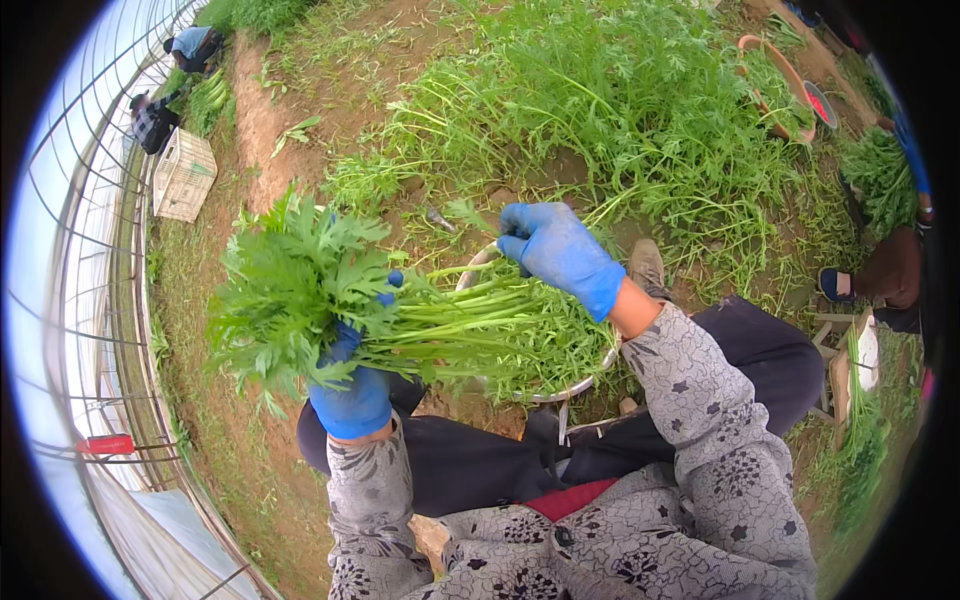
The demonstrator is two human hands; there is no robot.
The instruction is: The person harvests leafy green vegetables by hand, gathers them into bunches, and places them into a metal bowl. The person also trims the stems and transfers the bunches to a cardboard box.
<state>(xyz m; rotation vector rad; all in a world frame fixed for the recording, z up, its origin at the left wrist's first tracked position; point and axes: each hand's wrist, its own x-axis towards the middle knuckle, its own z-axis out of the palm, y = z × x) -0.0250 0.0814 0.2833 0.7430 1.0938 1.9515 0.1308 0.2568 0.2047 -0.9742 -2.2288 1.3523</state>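
My left hand (351,390), in a blue glove, grips a bunch of leafy green stalks (457,319). Its feathery leaves (292,277) spread to the left, and the pale stems point right. Over the stem ends is my right hand (559,251), also blue-gloved, with its fingers curled and a small leafy sprig (471,215) at the fingertips. Below the bunch, between my legs, sits a round basin (577,390) with a pale rim, holding loose green trimmings (570,337). Part of the basin is hidden by the bunch.
A large heap of cut greens (600,97) lies ahead on the soil. An orange tub (776,64) stands at upper right. Two people work at upper left near a plastic crate (184,176); another person (892,277) is at far right, beside a wooden stool (840,367).
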